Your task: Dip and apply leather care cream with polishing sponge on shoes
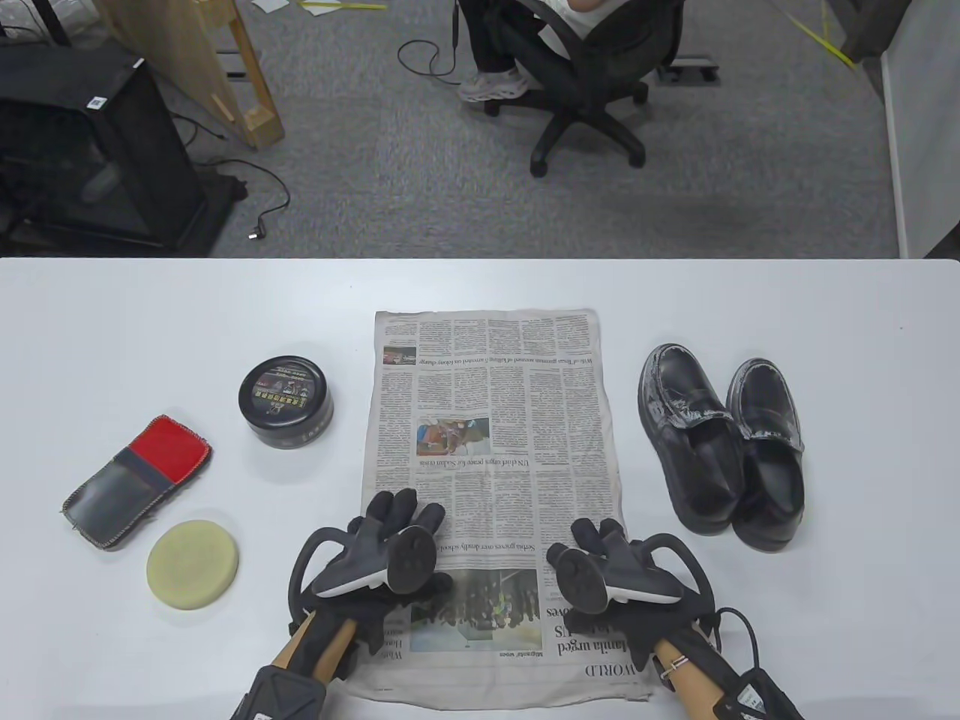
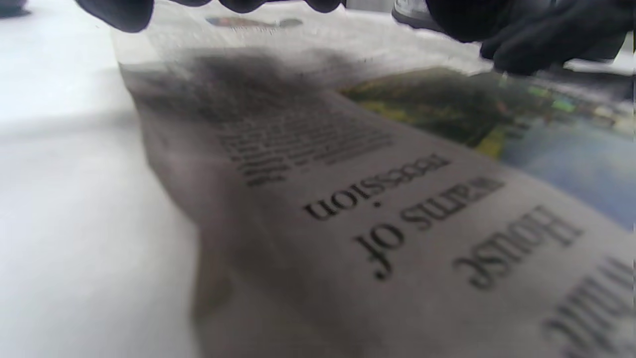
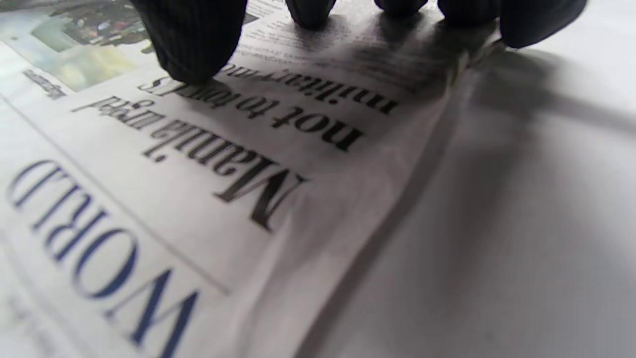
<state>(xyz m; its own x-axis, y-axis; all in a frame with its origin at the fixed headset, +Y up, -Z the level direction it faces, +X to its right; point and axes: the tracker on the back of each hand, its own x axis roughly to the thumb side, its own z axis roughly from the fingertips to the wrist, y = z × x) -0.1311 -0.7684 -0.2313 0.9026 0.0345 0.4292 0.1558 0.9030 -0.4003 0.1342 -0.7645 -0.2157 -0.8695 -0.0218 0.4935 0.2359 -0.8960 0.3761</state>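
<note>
A pair of black leather shoes [image 1: 720, 442] with white smears on the toes stands on the table at the right. A black round tin of care cream [image 1: 286, 402], lid on, stands at the left. A pale yellow round sponge [image 1: 193, 564] lies at the front left. A newspaper [image 1: 487, 420] lies flat in the middle. My left hand [image 1: 394, 525] rests open on the newspaper's left edge, fingers spread. My right hand [image 1: 600, 541] rests open on its right edge; the fingertips [image 3: 191, 59] press on the paper. Both hands hold nothing.
A red and grey cloth mitt [image 1: 139, 480] lies left of the sponge. The white table's [image 1: 150, 315] far edge runs across the middle of the table view. Beyond it are carpet, an office chair [image 1: 585, 82] and a black box [image 1: 97, 150].
</note>
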